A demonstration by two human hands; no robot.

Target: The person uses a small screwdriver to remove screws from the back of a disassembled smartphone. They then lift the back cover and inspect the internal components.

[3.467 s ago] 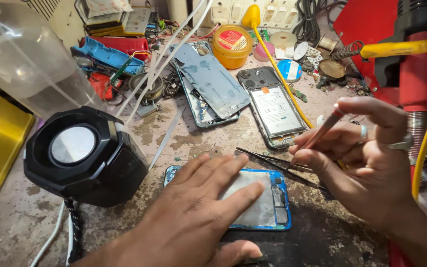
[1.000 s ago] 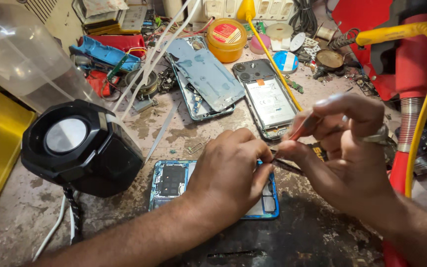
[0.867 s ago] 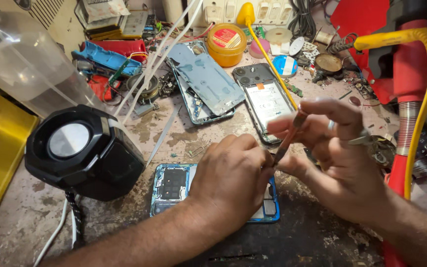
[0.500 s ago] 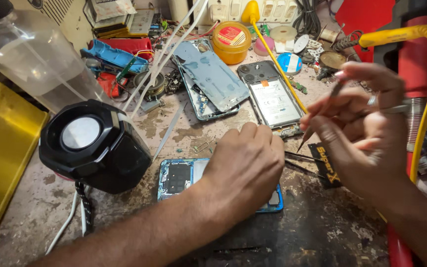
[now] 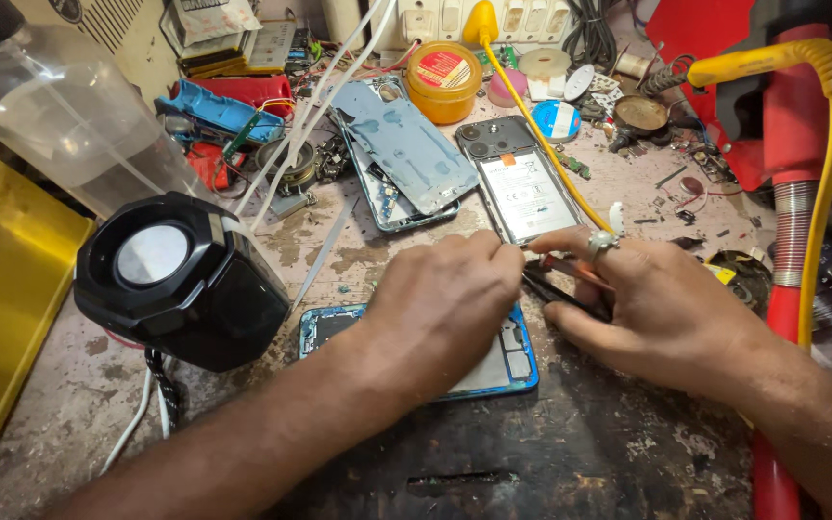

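Opened blue phone [image 5: 507,361] under 2 hands on a worn bench [image 5: 69,424].

Phone: flat, long axis running left-right, its right end nearest the fingers; black speaker [image 5: 180,279] just beside its left end. Left hand [image 5: 440,313] lies palm-down over the phone's middle, fingers curled, pressing; it is the nearer hand. Right hand [image 5: 657,308] sits just past the phone's right end, fingers pinched shut on a thin red-handled tool [image 5: 570,270] aimed left at the top right corner. Against the frame 0.5 s ago: right hand has dropped from raised to bench level; left hand unmoved.
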